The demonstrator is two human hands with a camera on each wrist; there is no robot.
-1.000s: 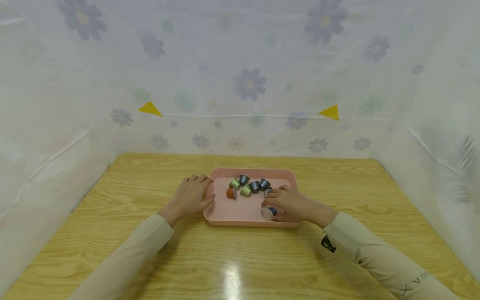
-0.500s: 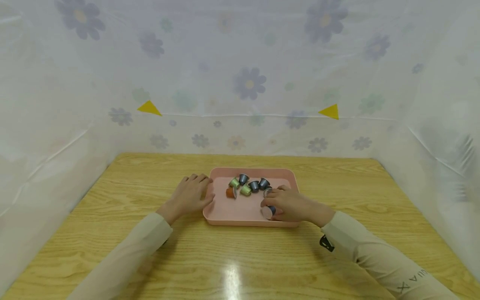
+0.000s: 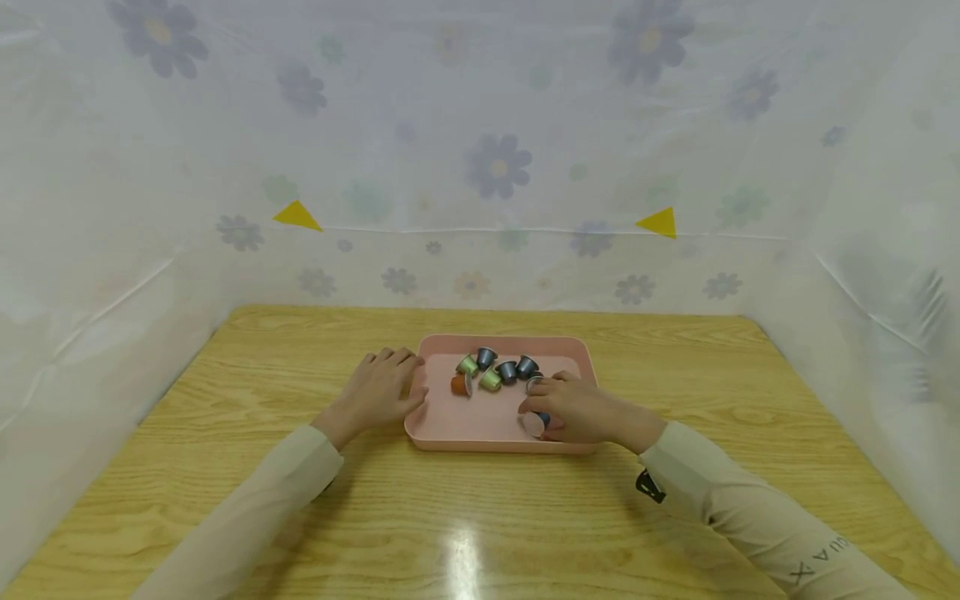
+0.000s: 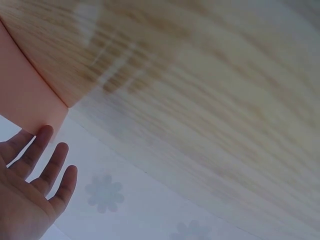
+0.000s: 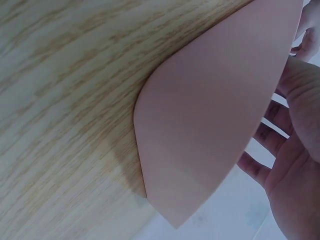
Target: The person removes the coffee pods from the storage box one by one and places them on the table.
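Note:
A pink tray [image 3: 465, 446] lies on the table with several coffee capsules in it. My left hand [image 3: 375, 392] rests at the tray's left rim, its fingers loosely extended and holding nothing; the left wrist view shows the fingertips at the tray's edge. Over the tray's right side, my right hand [image 3: 581, 410] pinches a dark blue coffee capsule [image 3: 534, 424] between finger and thumb, its pale lid facing me. Another capsule [image 3: 534, 384] is partly hidden by the right fingers. In the right wrist view the tray wall [image 5: 200, 115] hides the fingertips and capsule.
Toward the back of the tray lie an orange capsule [image 3: 460, 384], two green capsules [image 3: 491, 380] and several dark grey capsules [image 3: 507, 372]. The wooden table [image 3: 420, 517] extends around the tray. A flowered curtain [image 3: 480, 108] hangs behind and at both sides.
The capsule at my right fingers has turned slightly in place. My left hand stays at the tray's rim. The other capsules have not visibly moved.

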